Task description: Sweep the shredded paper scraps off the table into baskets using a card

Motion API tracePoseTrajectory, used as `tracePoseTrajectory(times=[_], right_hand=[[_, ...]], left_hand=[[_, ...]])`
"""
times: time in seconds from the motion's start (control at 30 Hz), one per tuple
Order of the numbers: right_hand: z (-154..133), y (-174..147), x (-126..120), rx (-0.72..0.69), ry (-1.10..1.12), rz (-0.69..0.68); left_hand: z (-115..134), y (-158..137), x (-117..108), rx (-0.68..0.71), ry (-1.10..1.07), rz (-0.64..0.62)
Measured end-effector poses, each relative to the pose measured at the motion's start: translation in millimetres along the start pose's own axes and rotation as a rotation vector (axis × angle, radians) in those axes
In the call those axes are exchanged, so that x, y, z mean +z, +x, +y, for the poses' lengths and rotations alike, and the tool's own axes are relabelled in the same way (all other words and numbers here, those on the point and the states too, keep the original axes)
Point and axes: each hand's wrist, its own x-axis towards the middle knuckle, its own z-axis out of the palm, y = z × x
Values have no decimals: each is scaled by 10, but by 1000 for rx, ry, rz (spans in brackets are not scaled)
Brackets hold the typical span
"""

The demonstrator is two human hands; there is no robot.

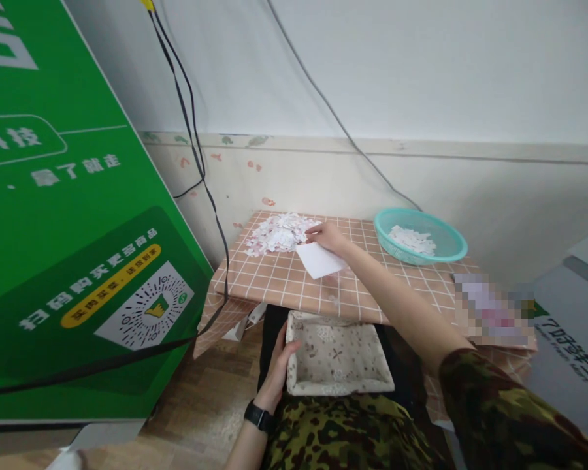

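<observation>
My left hand (280, 362) grips the left side of a shallow rectangular fabric-covered basket (340, 352), its thumb over the rim. The basket has a pale floral pattern, sits on my lap at the table's front edge, and shows nothing inside. Over the table, my right hand (327, 236) is closed on a plain white sheet of paper (319, 261), which hangs below the fingers. Just left of that hand lies a heap of small white paper scraps (279, 234), some with pinkish marks.
A brown checked tablecloth (269, 281) covers the table against the wall. At the back right, a turquoise plastic basin (455, 251) holds more paper strips (412, 240). A green printed cabinet (78, 228) stands left, with a black strap (220, 228) hanging before it. A grey box (575, 326) is at right.
</observation>
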Motion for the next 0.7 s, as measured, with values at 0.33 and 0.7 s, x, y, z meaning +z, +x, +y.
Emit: tracePoseTrajectory(times=[0.33,0.7], right_hand=[[197,183,-48,124,59,208],[227,-19,-481,153,-269,558]], left_hand=[[-52,22,-12,37,6,-20],[-106,66,-48,-8,-13,-8]])
